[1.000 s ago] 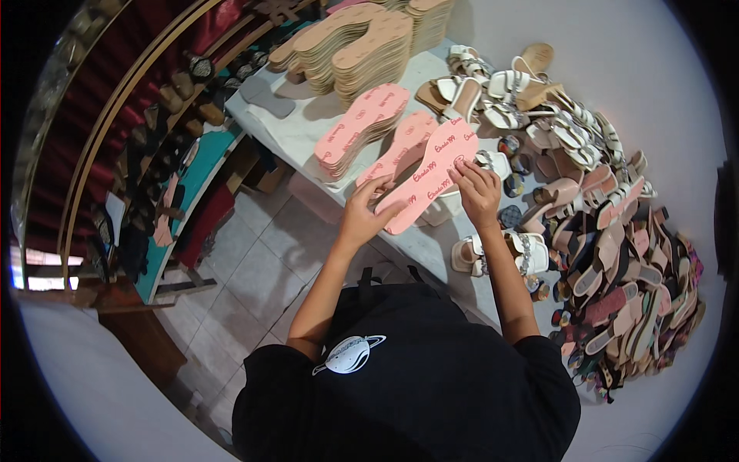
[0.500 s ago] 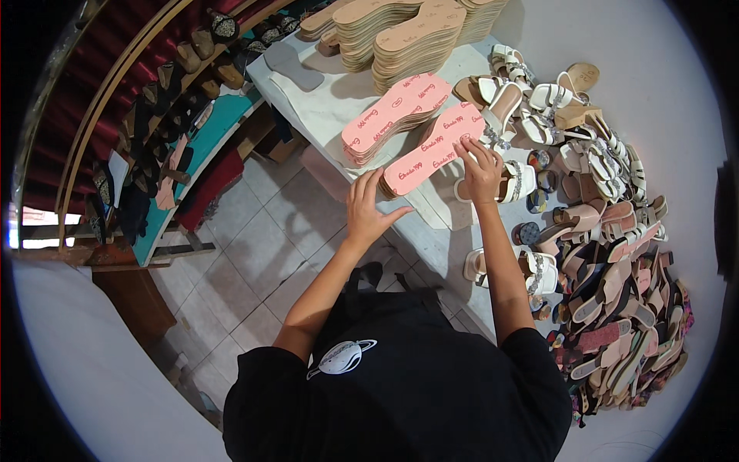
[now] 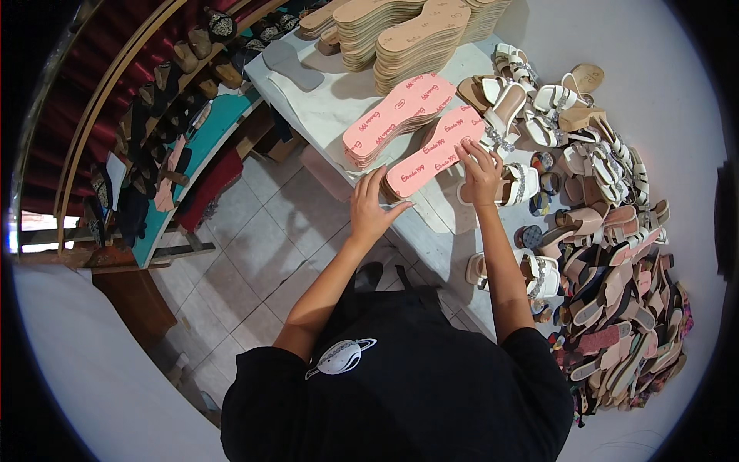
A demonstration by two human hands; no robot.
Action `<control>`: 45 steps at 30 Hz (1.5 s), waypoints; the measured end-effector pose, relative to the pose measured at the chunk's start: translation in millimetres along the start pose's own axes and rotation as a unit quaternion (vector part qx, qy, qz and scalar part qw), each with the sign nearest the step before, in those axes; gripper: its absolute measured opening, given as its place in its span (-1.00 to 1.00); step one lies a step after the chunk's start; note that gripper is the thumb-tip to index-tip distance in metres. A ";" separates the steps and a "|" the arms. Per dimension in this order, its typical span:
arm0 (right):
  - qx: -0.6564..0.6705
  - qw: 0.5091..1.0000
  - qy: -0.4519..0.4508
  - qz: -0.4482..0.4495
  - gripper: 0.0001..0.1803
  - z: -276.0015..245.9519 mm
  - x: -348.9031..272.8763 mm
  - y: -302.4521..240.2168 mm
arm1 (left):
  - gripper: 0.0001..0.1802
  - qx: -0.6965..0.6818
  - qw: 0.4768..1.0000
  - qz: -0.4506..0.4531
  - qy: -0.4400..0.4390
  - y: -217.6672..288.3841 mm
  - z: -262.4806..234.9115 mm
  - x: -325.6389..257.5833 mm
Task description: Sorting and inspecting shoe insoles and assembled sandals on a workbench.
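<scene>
A stack of pink insoles [image 3: 433, 154] with red printing lies on the white cloth-covered table. At its near end my left hand [image 3: 371, 212] cups the stack, fingers along the left side and thumb across the heel edge. My right hand [image 3: 482, 173] grips the right edge farther up, fingertips on the top insole and thumb hidden from sight. Just left of it sits a second, taller stack of pink insoles [image 3: 396, 115], close beside the first.
Tall stacks of beige insoles [image 3: 423, 38] stand at the far edge, near a grey sole-shaped piece [image 3: 294, 68]. White sandals [image 3: 514, 183] and a heap of mixed sandals [image 3: 616, 308] fill the right side. A teal shelf with shoes [image 3: 202, 158] stands left, above the tiled floor [image 3: 269, 231].
My left thumb has drawn in against the near end of the stack. Otherwise the hands and stacks keep nearly the same places; the whole view has shifted slightly.
</scene>
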State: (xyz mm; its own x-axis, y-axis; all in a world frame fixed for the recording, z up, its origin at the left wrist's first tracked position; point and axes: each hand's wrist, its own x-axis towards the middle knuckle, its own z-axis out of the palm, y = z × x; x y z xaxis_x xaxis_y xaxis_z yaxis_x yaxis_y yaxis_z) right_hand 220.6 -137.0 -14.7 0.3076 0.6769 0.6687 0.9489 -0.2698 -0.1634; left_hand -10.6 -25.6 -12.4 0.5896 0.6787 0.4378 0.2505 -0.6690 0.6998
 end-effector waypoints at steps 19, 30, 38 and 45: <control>0.016 0.999 -0.046 -0.013 -0.51 0.0 -3.5 3.6 | -0.26 0.006 1.000 -0.013 -0.013 4.7 3.4 0.8; 0.019 0.998 -0.061 0.004 -0.46 -0.7 -4.5 0.0 | -0.27 0.003 1.000 -0.008 0.000 9.9 0.0 -1.0; 0.009 0.997 -0.059 0.039 -0.41 -16.3 -16.4 -5.1 | -0.38 0.085 0.993 0.074 -0.028 39.3 1.7 6.8; -0.001 0.995 -0.007 0.097 -0.48 -80.5 -49.1 -5.7 | -0.52 0.034 0.975 0.204 -0.077 91.9 51.6 28.3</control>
State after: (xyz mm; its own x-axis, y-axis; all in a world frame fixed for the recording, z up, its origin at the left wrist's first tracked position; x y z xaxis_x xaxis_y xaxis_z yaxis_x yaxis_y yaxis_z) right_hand 194.5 -223.9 11.8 0.4856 0.6210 0.6153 0.8717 -0.3975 -0.2868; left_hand 68.7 -83.5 35.2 0.7581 0.3013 0.5783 0.0182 -0.8963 0.4430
